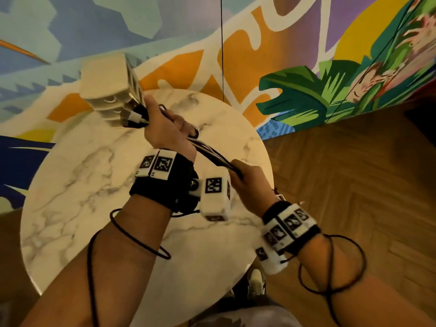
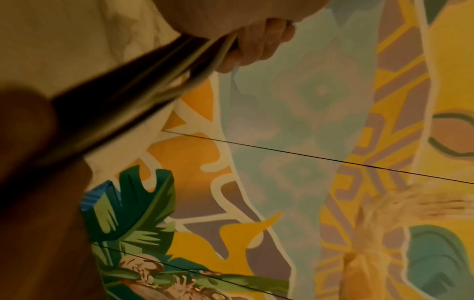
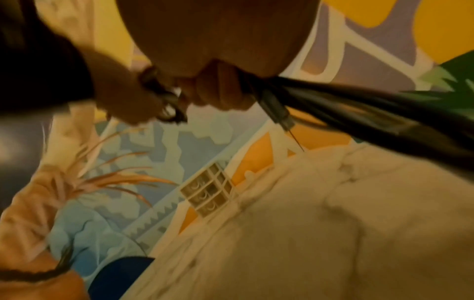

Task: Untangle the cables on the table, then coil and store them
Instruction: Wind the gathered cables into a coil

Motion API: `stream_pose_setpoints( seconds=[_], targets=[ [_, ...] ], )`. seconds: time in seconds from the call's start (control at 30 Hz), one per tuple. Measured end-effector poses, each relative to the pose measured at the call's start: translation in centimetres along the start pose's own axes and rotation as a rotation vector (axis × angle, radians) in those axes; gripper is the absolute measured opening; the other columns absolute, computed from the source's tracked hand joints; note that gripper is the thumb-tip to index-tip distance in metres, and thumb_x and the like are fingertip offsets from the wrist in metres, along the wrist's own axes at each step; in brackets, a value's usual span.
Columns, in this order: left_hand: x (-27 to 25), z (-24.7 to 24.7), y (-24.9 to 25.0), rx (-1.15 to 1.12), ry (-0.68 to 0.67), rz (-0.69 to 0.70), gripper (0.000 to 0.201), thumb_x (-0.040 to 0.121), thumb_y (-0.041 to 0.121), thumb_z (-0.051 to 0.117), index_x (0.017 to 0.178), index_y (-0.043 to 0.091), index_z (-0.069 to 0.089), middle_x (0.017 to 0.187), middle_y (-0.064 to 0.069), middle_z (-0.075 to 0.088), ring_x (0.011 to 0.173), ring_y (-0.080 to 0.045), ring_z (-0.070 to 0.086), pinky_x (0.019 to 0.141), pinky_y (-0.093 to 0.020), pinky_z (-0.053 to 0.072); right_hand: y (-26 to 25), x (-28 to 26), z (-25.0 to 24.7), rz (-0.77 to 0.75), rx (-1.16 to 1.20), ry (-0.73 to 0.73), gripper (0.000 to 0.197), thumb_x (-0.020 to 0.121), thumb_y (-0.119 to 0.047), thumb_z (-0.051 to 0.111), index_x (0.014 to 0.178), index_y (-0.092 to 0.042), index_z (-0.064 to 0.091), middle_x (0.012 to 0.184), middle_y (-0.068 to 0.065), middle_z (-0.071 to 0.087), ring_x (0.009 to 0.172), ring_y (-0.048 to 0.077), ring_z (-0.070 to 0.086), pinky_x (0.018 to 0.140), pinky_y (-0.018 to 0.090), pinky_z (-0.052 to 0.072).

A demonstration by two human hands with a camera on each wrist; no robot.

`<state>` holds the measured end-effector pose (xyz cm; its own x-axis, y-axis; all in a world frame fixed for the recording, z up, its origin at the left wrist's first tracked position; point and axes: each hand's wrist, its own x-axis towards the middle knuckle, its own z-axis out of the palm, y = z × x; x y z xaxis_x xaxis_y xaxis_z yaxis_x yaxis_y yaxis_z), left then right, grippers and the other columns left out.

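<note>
Two hands are gripping the cable bundle [image 1: 212, 154] above the desk [image 1: 94, 185]: left hand [image 1: 169, 128] fingers curled around one end, right hand [image 1: 250, 180] fingers curled around the other. Wrist markers bear no readable writing.

dim warm yellowish light, wrist views motion-blurred, head view bent at edges

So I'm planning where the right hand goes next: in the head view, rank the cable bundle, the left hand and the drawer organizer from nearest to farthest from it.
1. Cable bundle: gripped in the right hand itself.
2. Left hand: up-left along the bundle, gripping its other end.
3. Drawer organizer: farthest, beyond the left hand at the table's far left edge.
</note>
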<state>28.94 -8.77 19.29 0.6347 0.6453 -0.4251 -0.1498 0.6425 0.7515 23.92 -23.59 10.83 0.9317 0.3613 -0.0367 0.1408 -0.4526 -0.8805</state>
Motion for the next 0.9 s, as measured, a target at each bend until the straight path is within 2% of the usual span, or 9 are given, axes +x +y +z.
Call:
stream_pose_setpoints(
  seconds=[0.13, 0.27, 0.37, 0.43, 0.53, 0.63, 0.7, 0.77, 0.9],
  targets=[
    [0.7, -1.4, -0.4, 0.000, -0.224, -0.107, 0.055, 0.095, 0.053, 0.042, 0.054, 0.019, 0.034, 0.040, 0.004, 0.026, 0.034, -0.013, 0.019, 0.040, -0.019, 0.020, 1.2, -0.6, -3.3, 0.271, 0.372, -0.325, 0.045, 0.091, -0.052, 0.045, 0.061, -0.019, 0.044, 0.053, 0.000, 0.033, 0.044, 0.012, 0.025, 0.044, 0.026, 0.020],
    [-0.2, -1.7, 0.2, 0.067, -0.726, -0.241, 0.063, 0.097, 0.054, 0.030, 0.045, 0.019, 0.033, 0.033, 0.004, 0.022, 0.028, -0.011, 0.013, 0.036, -0.018, 0.016, 2.3, -0.9, -4.9, 0.600, 0.778, -0.510, 0.050, 0.085, -0.057, 0.045, 0.051, -0.021, 0.039, 0.044, -0.006, 0.024, 0.036, 0.006, 0.016, 0.036, 0.018, 0.010],
    [-1.4, -2.0, 1.1, 0.281, -1.169, -0.345, 0.060, 0.087, 0.056, 0.048, 0.041, 0.018, 0.041, 0.030, 0.005, 0.030, 0.027, -0.012, 0.016, 0.037, -0.026, 0.009, 2.5, -0.2, -5.6, 0.684, 0.874, -0.627, 0.049, 0.084, -0.053, 0.041, 0.047, -0.021, 0.041, 0.038, -0.009, 0.026, 0.030, 0.003, 0.020, 0.034, 0.016, 0.009],
    [-2.1, -2.2, 1.7, 0.431, -1.317, -0.364, 0.056, 0.076, 0.059, 0.062, 0.041, 0.019, 0.044, 0.032, 0.005, 0.033, 0.027, -0.011, 0.021, 0.040, -0.031, 0.005, 2.2, 0.3, -5.6, 0.676, 0.850, -0.692, 0.048, 0.085, -0.052, 0.042, 0.048, -0.020, 0.041, 0.039, -0.008, 0.027, 0.032, 0.004, 0.022, 0.035, 0.018, 0.015],
    [-2.4, -2.4, 2.1, 0.520, -1.279, -0.321, 0.055, 0.072, 0.058, 0.066, 0.042, 0.018, 0.044, 0.033, 0.005, 0.033, 0.027, -0.010, 0.023, 0.039, -0.026, 0.010, 1.6, 1.0, -4.9, 0.624, 0.676, -0.612, 0.044, 0.084, -0.049, 0.049, 0.054, -0.017, 0.044, 0.044, -0.004, 0.034, 0.041, 0.012, 0.034, 0.051, 0.026, 0.036],
    [-1.8, -3.2, 2.0, 0.567, -1.148, -0.247, 0.060, 0.080, 0.055, 0.063, 0.042, 0.014, 0.040, 0.032, 0.000, 0.028, 0.028, -0.012, 0.018, 0.039, -0.024, 0.009, 0.8, 1.2, -5.1, 0.450, 0.201, -0.555, 0.048, 0.094, -0.050, 0.046, 0.068, -0.012, 0.061, 0.059, 0.002, 0.054, 0.056, 0.017, 0.049, 0.069, 0.031, 0.044],
    [-1.6, -3.8, 1.7, 0.581, -1.055, -0.212, 0.059, 0.089, 0.045, 0.050, 0.041, 0.013, 0.038, 0.032, -0.002, 0.026, 0.028, -0.012, 0.017, 0.039, -0.020, 0.012, 0.2, 1.4, -5.3, 0.347, -0.053, -0.580, 0.052, 0.096, -0.052, 0.040, 0.074, -0.014, 0.067, 0.062, 0.003, 0.055, 0.058, 0.017, 0.048, 0.065, 0.027, 0.040],
    [-1.6, -4.1, 1.5, 0.576, -0.975, -0.177, 0.057, 0.089, 0.040, 0.045, 0.040, 0.012, 0.035, 0.031, -0.001, 0.024, 0.027, -0.013, 0.017, 0.040, -0.016, 0.016, -0.1, 1.3, -5.0, 0.279, -0.112, -0.522, 0.051, 0.098, -0.047, 0.039, 0.076, -0.012, 0.068, 0.059, 0.002, 0.050, 0.056, 0.019, 0.043, 0.060, 0.029, 0.037],
    [-0.6, -3.9, 1.7, 0.513, -0.850, -0.109, 0.059, 0.092, 0.042, 0.046, 0.041, 0.014, 0.034, 0.032, 0.001, 0.023, 0.028, -0.014, 0.016, 0.040, -0.018, 0.013, 0.4, 0.1, -3.0, 0.020, -0.251, -0.196, 0.037, 0.099, -0.046, 0.038, 0.072, -0.024, 0.053, 0.057, -0.001, 0.048, 0.051, 0.016, 0.041, 0.055, 0.031, 0.031]
  ],
)
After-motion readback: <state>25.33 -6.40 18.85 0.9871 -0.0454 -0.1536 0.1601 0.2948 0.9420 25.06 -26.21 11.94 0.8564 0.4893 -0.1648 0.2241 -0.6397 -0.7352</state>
